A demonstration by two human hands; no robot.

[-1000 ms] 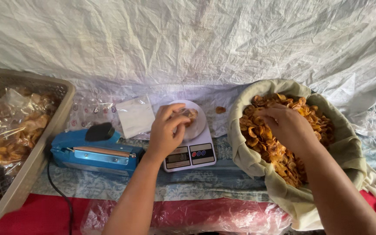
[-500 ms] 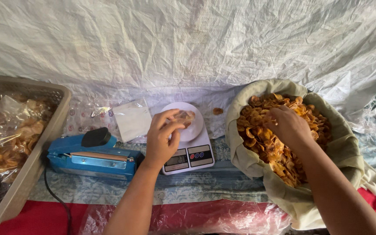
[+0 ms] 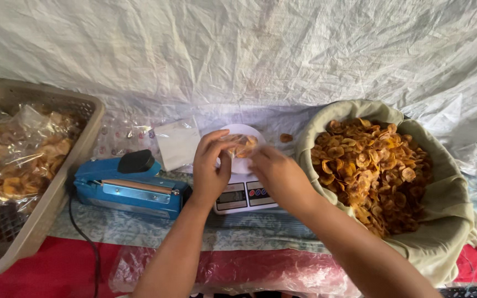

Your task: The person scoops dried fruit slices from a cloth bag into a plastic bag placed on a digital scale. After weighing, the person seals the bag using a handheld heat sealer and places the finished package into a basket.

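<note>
Both hands meet over the white pan of a small digital scale (image 3: 238, 190) that stands mid-desk, between a blue heat sealer (image 3: 131, 185) to its left and a cloth-lined basket of fried chips (image 3: 374, 165) to its right. The left hand (image 3: 210, 171) curls its fingers round a small clear bag (image 3: 239, 145) with a few golden chips inside, pinching one side of it above the pan. The right hand (image 3: 280, 175) comes in from the basket side with fingers bunched at the bag's mouth; its motion blurs it, so whether its grip is pressed on chips or on the bag's edge cannot be told.

To do this well, it seems best that the left hand keep the mouth of the bag wide and steady directly over the pan, and that the right hand let chips go low, inside the opening, so none skip off; one loose chip (image 3: 286, 137) already lies on the cloth just beyond the scale.

The bag appears to sit roughly upright with its opening turned up and slightly toward the right hand; its long axis looks near vertical, though crumpling and blur make that uncertain.

A tan crate of filled bags (image 3: 26, 160) sits far left, and a flat stack of empty bags (image 3: 178, 142) lies beside the scale.
</note>
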